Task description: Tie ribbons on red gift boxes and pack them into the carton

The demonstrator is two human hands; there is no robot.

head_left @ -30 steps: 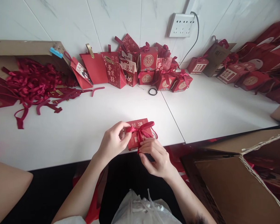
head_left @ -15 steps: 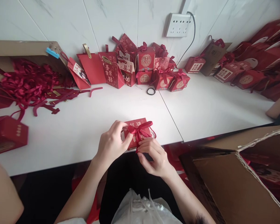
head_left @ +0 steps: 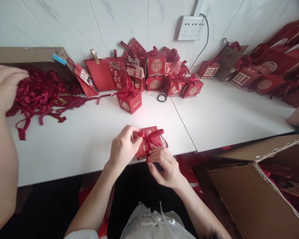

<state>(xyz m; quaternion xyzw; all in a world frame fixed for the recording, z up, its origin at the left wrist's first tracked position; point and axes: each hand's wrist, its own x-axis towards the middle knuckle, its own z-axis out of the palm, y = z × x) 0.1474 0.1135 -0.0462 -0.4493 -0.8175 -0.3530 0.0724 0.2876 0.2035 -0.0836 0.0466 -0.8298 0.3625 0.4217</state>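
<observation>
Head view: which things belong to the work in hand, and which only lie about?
In hand: flat red paper box with gold characters; dark red satin ribbon; left hand; right hand.
Lying about: black hair-tie ring; white wall socket; brown cardboard carton; heap of loose dark red ribbons.

The table (head_left: 72, 142) is bare to the left of the left hand (head_left: 122, 151) and across its right half. Ahead stand a tied box (head_left: 128, 101), a hair tie (head_left: 161, 97) and, behind, a row of boxes (head_left: 174, 84). Ribbons (head_left: 37, 93) and another person's hand (head_left: 2, 83) crowd the far left; a carton (head_left: 251, 199) blocks the near right.
</observation>
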